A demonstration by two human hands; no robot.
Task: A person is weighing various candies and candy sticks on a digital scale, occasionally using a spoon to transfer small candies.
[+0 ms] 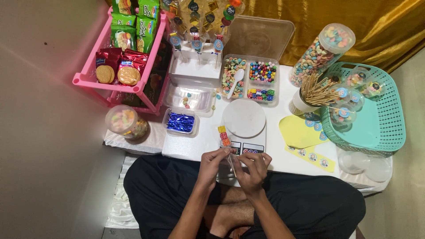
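Both hands meet just in front of the kitchen scale; the left hand and the right hand each have their fingertips pinched on a narrow clear plastic sleeve held between them, low over the near edge of the bench. A thin skewer of coloured candy stands just above the left hand, beside the scale's round white plate (whether it sits inside the sleeve cannot be told); a small tub of blue twist ties lies near on the left. Behind the scale is a divided clear tray of candies with a white spoon in it; to the right stand a cup of wooden sticks, a teal basket and yellow sticker sheets; a pink rack of biscuit packets stands at far left.
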